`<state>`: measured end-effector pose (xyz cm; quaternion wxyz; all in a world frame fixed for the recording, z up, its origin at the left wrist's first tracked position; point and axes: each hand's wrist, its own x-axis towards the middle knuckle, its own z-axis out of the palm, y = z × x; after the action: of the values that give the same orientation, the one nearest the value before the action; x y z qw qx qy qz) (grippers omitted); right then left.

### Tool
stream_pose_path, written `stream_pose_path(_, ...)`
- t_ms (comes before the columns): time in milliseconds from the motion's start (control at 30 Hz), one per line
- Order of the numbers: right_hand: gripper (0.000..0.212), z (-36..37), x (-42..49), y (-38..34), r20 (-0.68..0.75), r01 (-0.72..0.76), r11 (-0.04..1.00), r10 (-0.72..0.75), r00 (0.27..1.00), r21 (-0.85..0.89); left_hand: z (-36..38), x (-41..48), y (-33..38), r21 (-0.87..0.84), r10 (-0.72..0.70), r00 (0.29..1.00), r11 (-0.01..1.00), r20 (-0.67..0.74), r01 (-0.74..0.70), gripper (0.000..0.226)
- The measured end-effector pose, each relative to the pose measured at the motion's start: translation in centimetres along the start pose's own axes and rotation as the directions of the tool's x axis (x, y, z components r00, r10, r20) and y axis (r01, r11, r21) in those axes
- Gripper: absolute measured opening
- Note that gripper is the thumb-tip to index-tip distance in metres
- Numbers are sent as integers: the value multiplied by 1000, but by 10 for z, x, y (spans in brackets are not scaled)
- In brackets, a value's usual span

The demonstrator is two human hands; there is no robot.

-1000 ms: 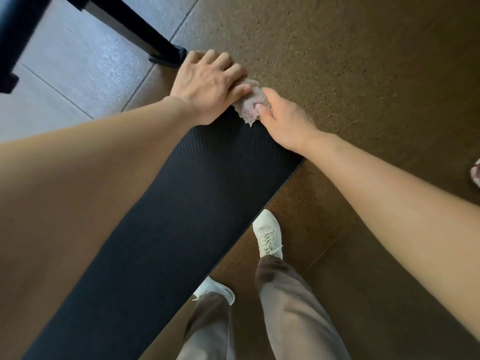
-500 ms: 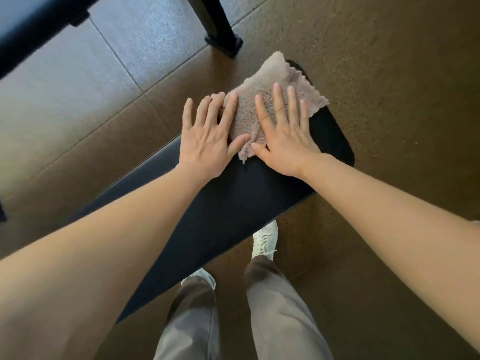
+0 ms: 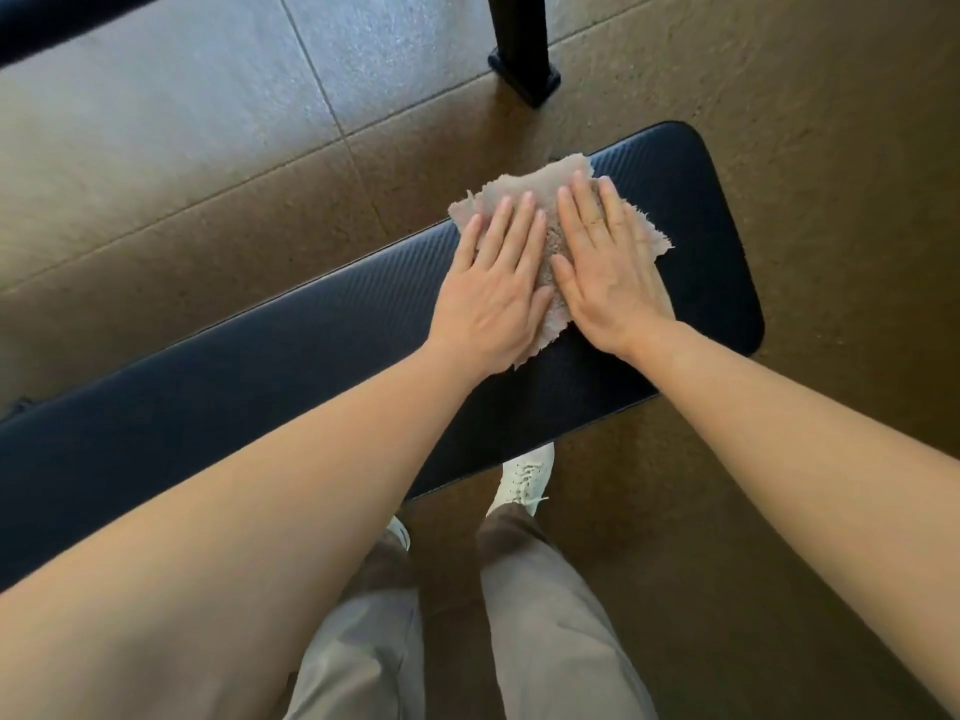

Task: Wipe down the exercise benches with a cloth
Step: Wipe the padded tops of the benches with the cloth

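**Fingers (image 3: pixel 514 226) flat on the cloth (image 3: pixel 535 181), wiping the bench end**

Fingers of both my hands are stretched straight and lie side by side on the cloth; nothing is pinched or gripped. My left hand (image 3: pixel 493 298) presses the left part and my right hand (image 3: pixel 608 283) the right part. The thumbs almost meet over a fuzzy strip between them. The cloth lies spread on the bench pad (image 3: pixel 311 345), close to its rounded right end, with one far corner reaching over the far edge.

I judge that the wiping step is in hand, at this end of the pad. The long part toward my left is probably yet to do. The next move calls for even pressure from both palms and a slide along the pad, so that the cloth stays flat and does not bunch.

The cloth is thin and beige-pink, with frayed, ragged borders. The pad is dark, with fine ribs like textured vinyl, and should give some friction. Under it is speckled brown floor (image 3: pixel 779 122), and a black frame leg (image 3: pixel 519 44) stands behind.
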<state>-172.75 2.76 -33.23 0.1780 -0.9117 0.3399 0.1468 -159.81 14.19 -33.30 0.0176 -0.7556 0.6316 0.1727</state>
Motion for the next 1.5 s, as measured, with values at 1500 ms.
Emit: stream_pose_path(1500,66,86,-71,-195,113,319,932,-304,946,-170,39,-227,-84,-45,-295,955,954,13,295,71)
